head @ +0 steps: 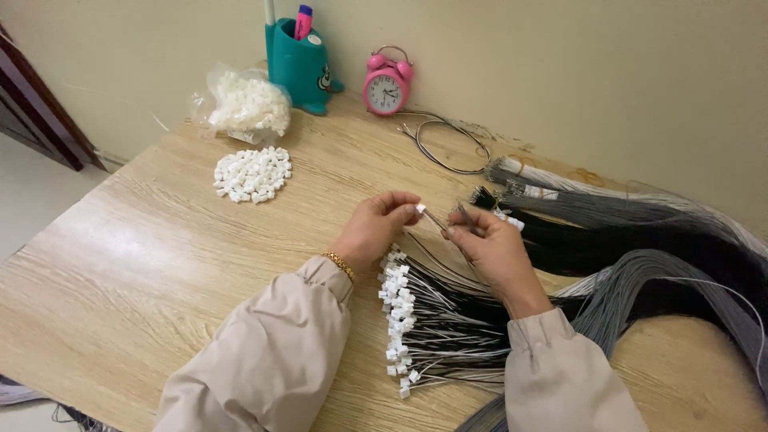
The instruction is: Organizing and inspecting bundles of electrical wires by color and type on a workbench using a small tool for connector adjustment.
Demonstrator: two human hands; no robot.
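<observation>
The wire bundles run off the right and bottom edges, so their far ends are unseen. The left hand pinches what may be a small white connector, too small to tell. The clock face is too small to read.

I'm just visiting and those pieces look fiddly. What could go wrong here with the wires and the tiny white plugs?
The left hand pinches a small white connector while the right hand feeds thin wires toward it; the connector might slip and drop. The finished wire pile lies right under both wrists, so a sleeve could snag or scatter it. The loose heap of connectors could be knocked about.
</observation>
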